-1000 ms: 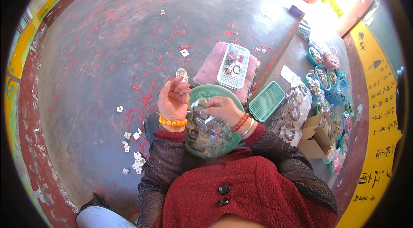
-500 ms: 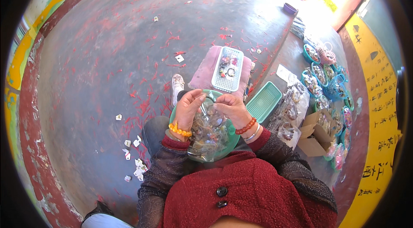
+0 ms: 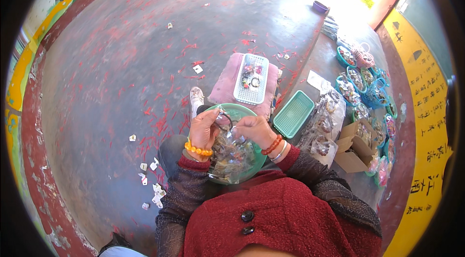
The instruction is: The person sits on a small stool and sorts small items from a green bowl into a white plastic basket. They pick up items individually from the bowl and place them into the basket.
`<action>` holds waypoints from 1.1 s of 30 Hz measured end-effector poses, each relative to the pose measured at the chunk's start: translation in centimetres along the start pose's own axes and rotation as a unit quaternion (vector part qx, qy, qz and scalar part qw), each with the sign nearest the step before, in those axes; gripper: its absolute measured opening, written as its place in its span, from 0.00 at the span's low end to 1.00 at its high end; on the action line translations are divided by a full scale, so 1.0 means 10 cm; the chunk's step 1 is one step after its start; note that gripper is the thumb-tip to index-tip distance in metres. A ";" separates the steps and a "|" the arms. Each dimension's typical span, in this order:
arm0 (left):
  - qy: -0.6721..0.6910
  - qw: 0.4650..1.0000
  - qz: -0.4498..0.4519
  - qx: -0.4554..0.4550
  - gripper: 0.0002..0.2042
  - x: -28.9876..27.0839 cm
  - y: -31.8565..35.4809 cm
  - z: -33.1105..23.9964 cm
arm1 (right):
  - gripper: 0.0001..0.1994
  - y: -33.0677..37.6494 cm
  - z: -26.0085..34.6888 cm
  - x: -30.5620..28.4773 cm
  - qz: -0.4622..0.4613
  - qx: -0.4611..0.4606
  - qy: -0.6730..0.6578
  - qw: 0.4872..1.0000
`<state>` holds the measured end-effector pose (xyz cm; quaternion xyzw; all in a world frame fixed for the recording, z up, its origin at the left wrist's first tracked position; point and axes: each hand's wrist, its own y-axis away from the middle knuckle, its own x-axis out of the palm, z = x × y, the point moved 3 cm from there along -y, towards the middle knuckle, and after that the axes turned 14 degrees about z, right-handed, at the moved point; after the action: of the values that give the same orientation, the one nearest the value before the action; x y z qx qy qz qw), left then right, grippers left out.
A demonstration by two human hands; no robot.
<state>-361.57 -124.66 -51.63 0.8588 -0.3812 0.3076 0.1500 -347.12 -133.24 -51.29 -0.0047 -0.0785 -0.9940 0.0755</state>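
Over a green bowl (image 3: 240, 111) on the lap, both hands are working together at a small dark ring (image 3: 224, 120). The left hand (image 3: 203, 128), with an orange bead bracelet at its wrist, is closing its fingers on the ring's left side. The right hand (image 3: 256, 130), wearing red beads and a bangle, is pinching something at the ring's right edge; exactly what lies between those fingertips is too small to tell. Clear packets (image 3: 232, 156) are filling the bowl beneath the hands. Just beyond the bowl, a white tray (image 3: 252, 78) of trinkets is lying on a pink cushion (image 3: 224, 85). A green basket (image 3: 293, 114) is sitting to the right, near more bags and small baskets.
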 end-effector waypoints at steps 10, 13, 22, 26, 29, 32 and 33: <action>-0.010 0.999 0.045 -0.009 0.10 0.01 -0.01 0.05 | 0.05 -0.04 -0.03 -0.14 -0.023 -0.032 0.057 0.998; -0.029 1.000 -0.005 0.003 0.13 0.00 -0.02 0.04 | 0.05 -0.07 0.01 -0.31 -0.044 -0.052 0.064 0.996; -0.037 0.999 -0.023 0.018 0.14 -0.09 -0.04 0.05 | 0.04 -0.67 -0.66 -1.43 -0.261 0.127 -0.175 0.941; -0.045 0.999 -0.027 0.007 0.13 -0.07 -0.05 0.05 | 0.06 -1.01 -1.09 -1.72 -0.264 0.199 -0.131 0.935; -0.039 0.999 -0.033 0.000 0.13 -0.06 -0.07 0.04 | 0.07 -1.25 -1.29 -1.84 -0.258 0.240 -0.105 0.930; -0.033 0.999 -0.032 -0.004 0.13 -0.06 -0.07 0.04 | 0.08 -1.36 -1.32 -1.88 -0.249 0.262 -0.080 0.929; -0.029 0.999 -0.034 -0.009 0.12 -0.07 -0.06 0.04 | 0.08 -1.41 -1.30 -1.86 -0.268 0.256 -0.096 0.924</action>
<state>-361.30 -124.03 -52.39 0.8784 -0.3585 0.2742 0.1570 -330.86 -118.75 -66.76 -0.0592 -0.3354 -0.9181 -0.2027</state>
